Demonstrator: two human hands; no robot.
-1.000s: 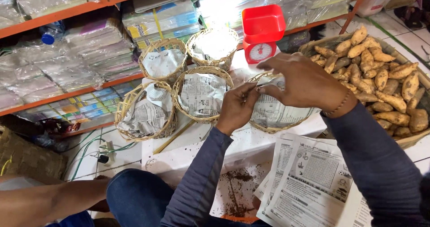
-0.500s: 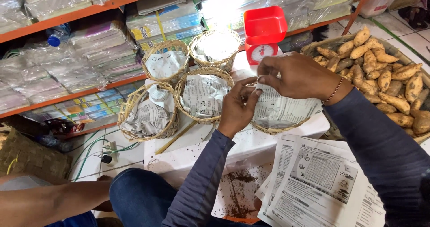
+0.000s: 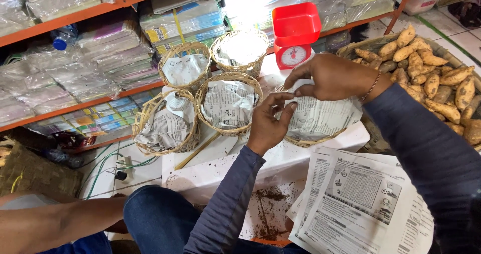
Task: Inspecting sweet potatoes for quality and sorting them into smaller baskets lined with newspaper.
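1. Head view: the left hand [image 3: 268, 126] pinches the newspaper sheet [image 3: 320, 117] at its near edge. The right hand [image 3: 328, 76] grips the far edge, fingers curled tight. The paper sits in a woven basket [image 3: 305, 141] on the white table [image 3: 280, 159].
2. The thin paper could rip if both hands pull hard.
3. The basket lies near the table edge, so a push might tip it off.

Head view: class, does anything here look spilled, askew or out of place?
Yes: dark brown crumbs lie scattered on the white sheet below the white box, like spilled soil. The four lined wicker baskets sit upright; both hands press newspaper into a fifth.
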